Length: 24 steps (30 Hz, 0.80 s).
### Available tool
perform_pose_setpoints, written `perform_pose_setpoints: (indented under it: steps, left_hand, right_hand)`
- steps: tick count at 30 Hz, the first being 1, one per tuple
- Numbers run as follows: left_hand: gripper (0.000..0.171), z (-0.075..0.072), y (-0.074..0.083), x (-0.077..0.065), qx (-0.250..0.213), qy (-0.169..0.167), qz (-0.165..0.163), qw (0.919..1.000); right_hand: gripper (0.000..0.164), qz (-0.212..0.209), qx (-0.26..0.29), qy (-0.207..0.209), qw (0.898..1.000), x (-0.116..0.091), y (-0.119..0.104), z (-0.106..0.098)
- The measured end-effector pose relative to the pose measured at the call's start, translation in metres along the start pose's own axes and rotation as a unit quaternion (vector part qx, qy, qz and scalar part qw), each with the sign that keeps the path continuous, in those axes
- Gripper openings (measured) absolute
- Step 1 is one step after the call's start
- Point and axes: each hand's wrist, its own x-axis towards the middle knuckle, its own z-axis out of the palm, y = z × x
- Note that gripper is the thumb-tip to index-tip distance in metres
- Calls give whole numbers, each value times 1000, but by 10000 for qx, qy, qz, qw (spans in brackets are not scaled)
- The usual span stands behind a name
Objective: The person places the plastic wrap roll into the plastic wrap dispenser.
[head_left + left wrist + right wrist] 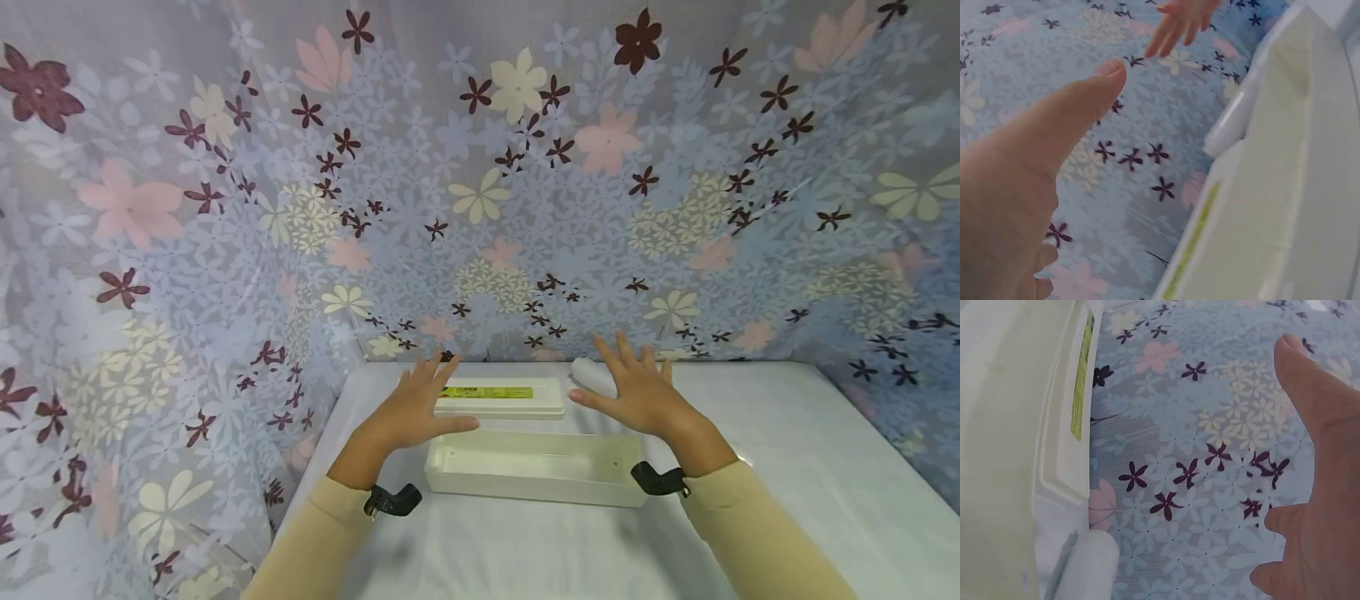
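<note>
Soft even light, faint shadows on tabletop (525, 550), hazy wrist views

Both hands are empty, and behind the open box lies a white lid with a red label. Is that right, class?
The label is yellow, not red: see the head view. The left hand and right hand are empty, and the white lid lies behind the open box.

From my head, 1 camera looks forward and down, farther off, across the desk (772, 517) to the floral cloth (480, 250). My left wrist camera (403, 500) and right wrist camera (649, 477) look sideways-tilted from just behind my fingers (1094, 103); all 3 views share the long box (536, 489), yellow-labelled piece (517, 406) and cloth.
</note>
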Motion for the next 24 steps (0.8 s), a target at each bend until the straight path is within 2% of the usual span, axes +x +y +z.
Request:
perform_pose_setpoints:
  steps: [5, 9, 12, 18, 21, 24]
  left_hand:
    - [112, 19, -2, -8, -378, -55, -133, 9992]
    - [108, 33, -5, -14, -798, 92, -139, 9967]
    - [104, 45, -9, -18, -1182, 255, -12, 9927]
    - [100, 70, -20, -29, -2244, 486, 232, 9730]
    - [100, 82, -26, -30, -2494, 742, 348, 9649]
    - [97, 93, -29, -32, -2786, 1067, 453, 9534]
  right_hand:
    - [109, 117, 174, 26, 9998, -2, 8, 6]
    - [110, 220, 353, 67, 9991, -3, 16, 12]
    - [110, 305, 413, 114, 9986, -3, 23, 17]
    - [109, 423, 466, 100, 9980, -7, 35, 24]
    - [109, 475, 500, 115, 9976, -8, 40, 26]
    - [109, 501, 498, 132, 9974, -8, 45, 28]
